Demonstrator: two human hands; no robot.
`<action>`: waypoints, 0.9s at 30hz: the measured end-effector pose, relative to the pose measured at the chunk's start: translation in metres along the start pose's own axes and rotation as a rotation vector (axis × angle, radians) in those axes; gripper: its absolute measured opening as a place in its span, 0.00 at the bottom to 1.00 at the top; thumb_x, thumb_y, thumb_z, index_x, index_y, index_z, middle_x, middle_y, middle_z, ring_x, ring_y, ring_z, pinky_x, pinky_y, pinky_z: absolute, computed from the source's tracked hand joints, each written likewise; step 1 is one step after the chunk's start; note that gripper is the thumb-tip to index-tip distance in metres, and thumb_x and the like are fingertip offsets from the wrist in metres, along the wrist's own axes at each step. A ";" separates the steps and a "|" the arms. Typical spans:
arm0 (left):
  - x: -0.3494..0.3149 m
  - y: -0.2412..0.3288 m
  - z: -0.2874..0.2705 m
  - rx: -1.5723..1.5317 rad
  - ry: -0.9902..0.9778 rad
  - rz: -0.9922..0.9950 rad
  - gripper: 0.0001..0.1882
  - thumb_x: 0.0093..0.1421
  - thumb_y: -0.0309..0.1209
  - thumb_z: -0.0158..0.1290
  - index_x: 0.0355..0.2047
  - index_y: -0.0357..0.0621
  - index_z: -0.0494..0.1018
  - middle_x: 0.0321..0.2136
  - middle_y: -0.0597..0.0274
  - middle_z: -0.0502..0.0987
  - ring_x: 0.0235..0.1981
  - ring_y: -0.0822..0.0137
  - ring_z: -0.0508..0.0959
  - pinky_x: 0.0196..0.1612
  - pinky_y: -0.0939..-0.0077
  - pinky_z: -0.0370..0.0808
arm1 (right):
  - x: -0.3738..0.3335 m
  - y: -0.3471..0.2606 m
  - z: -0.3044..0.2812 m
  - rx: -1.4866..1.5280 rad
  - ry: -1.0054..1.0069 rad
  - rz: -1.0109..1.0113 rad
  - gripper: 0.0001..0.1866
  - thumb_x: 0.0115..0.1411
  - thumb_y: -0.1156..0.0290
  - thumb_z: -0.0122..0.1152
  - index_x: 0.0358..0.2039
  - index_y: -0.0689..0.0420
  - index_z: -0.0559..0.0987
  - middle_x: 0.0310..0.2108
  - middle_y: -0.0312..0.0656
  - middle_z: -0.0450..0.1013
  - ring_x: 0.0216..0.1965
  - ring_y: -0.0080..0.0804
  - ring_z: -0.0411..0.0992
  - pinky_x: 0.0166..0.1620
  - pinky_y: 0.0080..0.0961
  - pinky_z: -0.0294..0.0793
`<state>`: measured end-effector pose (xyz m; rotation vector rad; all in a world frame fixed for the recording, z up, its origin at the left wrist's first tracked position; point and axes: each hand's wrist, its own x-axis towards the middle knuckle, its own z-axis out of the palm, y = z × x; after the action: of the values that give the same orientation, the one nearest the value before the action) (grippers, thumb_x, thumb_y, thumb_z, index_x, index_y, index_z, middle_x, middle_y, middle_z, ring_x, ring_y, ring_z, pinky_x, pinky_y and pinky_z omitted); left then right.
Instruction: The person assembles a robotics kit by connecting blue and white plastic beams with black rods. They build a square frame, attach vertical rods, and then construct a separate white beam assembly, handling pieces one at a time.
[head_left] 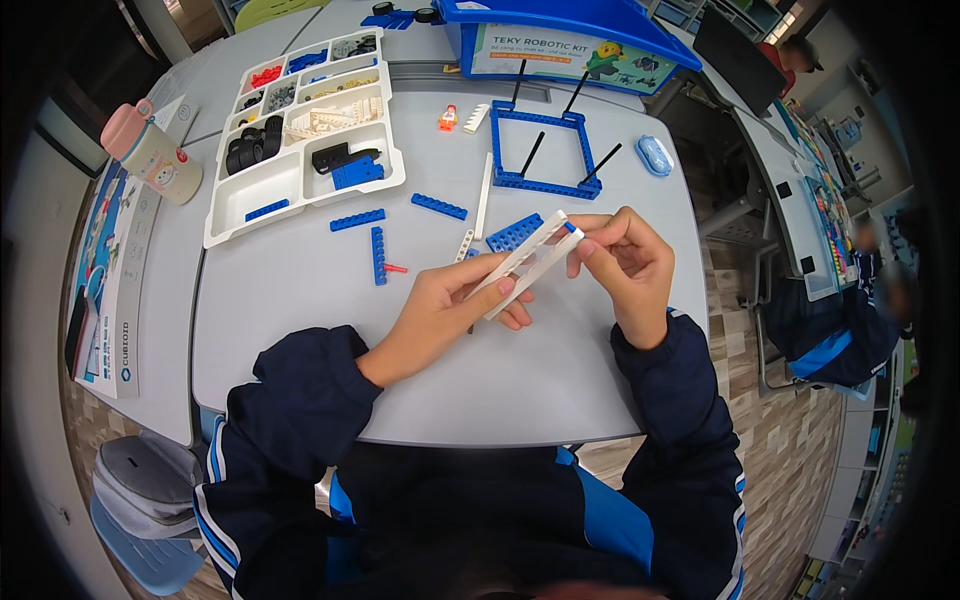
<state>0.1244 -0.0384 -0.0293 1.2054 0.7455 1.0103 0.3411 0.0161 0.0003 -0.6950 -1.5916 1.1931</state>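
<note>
My left hand (pixel 440 315) is closed around two long white building beams (pixel 538 272), which lie side by side, tilted up to the right. A small blue connector (pixel 571 228) sits between them at their upper end. There my right hand (pixel 637 265) pinches the beam end between thumb and fingers; the exact contact is partly hidden. Behind the beams lies a blue perforated plate (pixel 515 232). A thin white beam (pixel 484 195) rests beyond it. To the left are several loose blue beams (pixel 438 206), one upright blue beam (pixel 378 256) having a red peg (pixel 397 268) at its side.
A blue square frame (pixel 545 187) with black axles stands at the back. Left of it are a minifigure (pixel 447 118) and a white sorting tray (pixel 225 225) of parts. A bottle (pixel 160 160), a blue bin (pixel 590 30) and a blue oval object (pixel 654 156) stand around.
</note>
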 end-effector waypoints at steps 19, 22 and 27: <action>-0.006 0.001 0.001 0.598 0.043 0.245 0.23 0.68 0.28 0.49 0.64 0.42 0.65 0.35 0.56 0.73 0.32 0.68 0.75 0.37 0.74 0.73 | 0.007 -0.001 -0.006 0.101 -0.065 0.056 0.05 0.63 0.80 0.57 0.30 0.60 0.71 0.44 0.57 0.78 0.31 0.25 0.74 0.39 0.24 0.75; -0.007 0.000 0.004 0.550 0.057 0.262 0.20 0.68 0.26 0.49 0.59 0.37 0.70 0.36 0.58 0.77 0.31 0.71 0.77 0.36 0.78 0.74 | 0.005 -0.005 -0.007 0.014 -0.097 0.049 0.06 0.62 0.81 0.57 0.29 0.59 0.70 0.44 0.56 0.79 0.31 0.25 0.74 0.39 0.24 0.75; -0.004 -0.002 0.000 0.674 0.071 0.294 0.17 0.66 0.25 0.52 0.55 0.36 0.73 0.32 0.60 0.79 0.32 0.72 0.79 0.36 0.78 0.74 | 0.003 -0.006 -0.007 -0.038 -0.105 0.083 0.07 0.61 0.81 0.58 0.28 0.59 0.71 0.44 0.55 0.79 0.31 0.24 0.74 0.40 0.23 0.75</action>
<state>0.1235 -0.0427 -0.0312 1.9098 1.0295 1.0789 0.3472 0.0186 0.0075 -0.7393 -1.6895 1.2808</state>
